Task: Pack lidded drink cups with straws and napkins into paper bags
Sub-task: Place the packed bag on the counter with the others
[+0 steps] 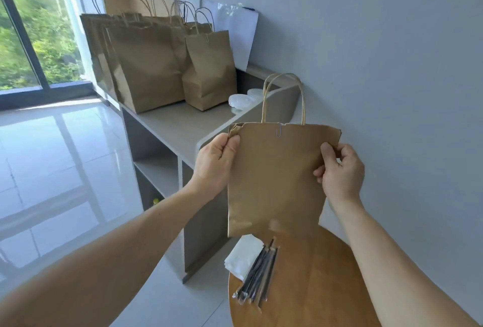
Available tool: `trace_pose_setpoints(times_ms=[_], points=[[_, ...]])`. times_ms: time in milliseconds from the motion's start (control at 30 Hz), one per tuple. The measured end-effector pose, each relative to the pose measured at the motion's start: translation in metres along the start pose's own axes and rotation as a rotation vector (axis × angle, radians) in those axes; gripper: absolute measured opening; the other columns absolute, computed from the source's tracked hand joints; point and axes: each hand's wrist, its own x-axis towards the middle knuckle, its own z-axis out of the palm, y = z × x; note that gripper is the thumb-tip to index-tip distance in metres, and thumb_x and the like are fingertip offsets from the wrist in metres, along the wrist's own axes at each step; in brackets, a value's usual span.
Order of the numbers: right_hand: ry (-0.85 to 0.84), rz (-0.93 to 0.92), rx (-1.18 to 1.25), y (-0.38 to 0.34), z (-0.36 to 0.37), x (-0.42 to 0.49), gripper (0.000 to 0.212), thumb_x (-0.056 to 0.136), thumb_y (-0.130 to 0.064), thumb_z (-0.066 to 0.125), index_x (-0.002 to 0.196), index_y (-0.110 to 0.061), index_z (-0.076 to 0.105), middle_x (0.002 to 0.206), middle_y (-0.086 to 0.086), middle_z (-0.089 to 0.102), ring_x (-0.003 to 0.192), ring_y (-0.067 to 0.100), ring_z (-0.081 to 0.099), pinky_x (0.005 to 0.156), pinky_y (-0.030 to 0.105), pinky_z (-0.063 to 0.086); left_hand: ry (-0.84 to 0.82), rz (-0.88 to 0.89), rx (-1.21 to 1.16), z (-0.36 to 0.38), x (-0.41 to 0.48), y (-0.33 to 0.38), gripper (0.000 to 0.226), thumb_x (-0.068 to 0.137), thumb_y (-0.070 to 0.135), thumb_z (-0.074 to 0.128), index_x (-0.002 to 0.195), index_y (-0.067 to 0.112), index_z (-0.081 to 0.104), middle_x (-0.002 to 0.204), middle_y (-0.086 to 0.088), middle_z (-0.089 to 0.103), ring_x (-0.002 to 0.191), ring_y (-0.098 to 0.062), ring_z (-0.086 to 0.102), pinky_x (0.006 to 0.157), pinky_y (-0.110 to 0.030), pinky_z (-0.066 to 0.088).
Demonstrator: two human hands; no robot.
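Pinching flat brown paper bag [277, 175] | left hand [214, 167], right hand [342, 172] on upper edges

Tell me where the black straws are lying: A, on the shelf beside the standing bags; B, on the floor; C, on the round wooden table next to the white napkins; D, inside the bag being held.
C: the straws lie on the round wooden table, next to the napkins, below the paper bag.
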Motion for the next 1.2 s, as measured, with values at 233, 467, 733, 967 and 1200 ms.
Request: trace_pose_setpoints(times_ms=[233, 467, 733, 967, 1200], points=[[-0.073, -0.08, 0.109, -0.083, 0.073, 0.001, 0.013, 0.093, -0.038, 0.059, 0.082, -0.032, 0.058, 0.045, -0.005, 0.058, 0.048, 0.015, 0.058, 0.072, 0.056, 0.054, 0.212, 0.126, 0.137, -0.095, 0.025, 0.028, 0.041, 0.101, 0.037, 0.047, 0.072, 0.01, 0.042, 0.058, 0.013, 0.037, 0.055, -0.006, 0.035, 0.051, -0.017, 0.032], [-0.169, -0.156, 0.223, -0.16, 0.149, 0.033, 0.018, 0.094, -0.031, 0.061, 0.076, -0.03, 0.06, 0.047, -0.009, 0.055, 0.037, 0.01, 0.052, 0.057, 0.039, 0.047, 0.454, 0.212, 0.268, -0.167, 0.078, 0.05, 0.036, 0.103, 0.037, 0.044, 0.074, 0.015, 0.044, 0.064, 0.008, 0.042, 0.06, -0.006, 0.039, 0.052, -0.016, 0.031], [-0.321, -0.204, 0.36, -0.202, 0.245, 0.104, 0.013, 0.093, -0.031, 0.061, 0.08, -0.03, 0.059, 0.059, -0.011, 0.059, 0.039, 0.01, 0.054, 0.057, 0.035, 0.042, 0.625, 0.28, 0.404, -0.215, 0.162, 0.048, 0.039, 0.103, 0.033, 0.044, 0.069, 0.016, 0.039, 0.061, 0.007, 0.037, 0.055, -0.003, 0.039, 0.052, -0.017, 0.029], [-0.435, -0.164, 0.335, -0.179, 0.329, 0.149, 0.011, 0.095, -0.028, 0.059, 0.084, -0.029, 0.056, 0.072, -0.001, 0.061, 0.04, 0.009, 0.057, 0.046, 0.03, 0.046, 0.622, 0.167, 0.447, -0.225, 0.217, -0.006, 0.044, 0.103, 0.033, 0.046, 0.063, 0.022, 0.03, 0.059, 0.006, 0.034, 0.056, -0.011, 0.032, 0.055, -0.033, 0.027], [-0.566, -0.045, 0.342, -0.144, 0.411, 0.188, 0.009, 0.096, -0.019, 0.059, 0.088, -0.018, 0.06, 0.078, 0.005, 0.063, 0.048, 0.012, 0.061, 0.046, 0.028, 0.05, 0.547, 0.083, 0.51, -0.238, 0.262, -0.068, 0.044, 0.101, 0.039, 0.046, 0.062, 0.021, 0.038, 0.059, 0.007, 0.041, 0.054, -0.006, 0.042, 0.05, -0.02, 0.029]])
